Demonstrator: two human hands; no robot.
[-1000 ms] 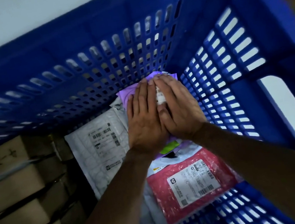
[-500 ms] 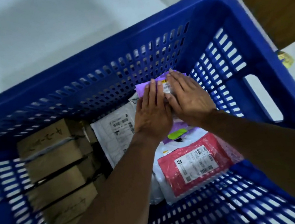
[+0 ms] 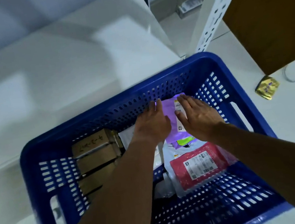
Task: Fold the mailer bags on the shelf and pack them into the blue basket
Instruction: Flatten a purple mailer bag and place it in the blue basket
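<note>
The pale floor [image 3: 58, 78] fills most of the view. On it stands the blue basket [image 3: 37, 151], which takes the whole lower half. At about 1 o'clock from the basket a white perforated shelf post [image 3: 221, 0] rises, and next to it, at 2 o'clock, there is a brown panel [image 3: 272, 10]. A small gold packet [image 3: 267, 86] lies on the floor at 3 o'clock, well apart from the basket.

Inside the basket, at 9 o'clock, a row of brown cardboard boxes [image 3: 93, 157] stands along the left wall. At 5 o'clock lies a red mailer bag [image 3: 195, 166] with a white label, on top of a grey mailer bag [image 3: 169, 149]. A white mailer bag [image 3: 127, 135] shows only a little between the boxes and the left arm.

The purple mailer bag [image 3: 171, 115] lies at 12 o'clock in the basket, in the far right corner, close to the far wall. It carries a white label, and a green piece [image 3: 185, 140] shows at its near end.

Both arms reach into the basket from 6 o'clock. The left hand [image 3: 153, 124] is flat, palm down, with the fingers stretched, on the left edge of the purple bag. The right hand [image 3: 196, 117] is also flat and spread over the right edge. The two hands are apart, with the purple bag visible between them; they grip nothing. It is not clear whether the palms touch the bag or are just above it.
</note>
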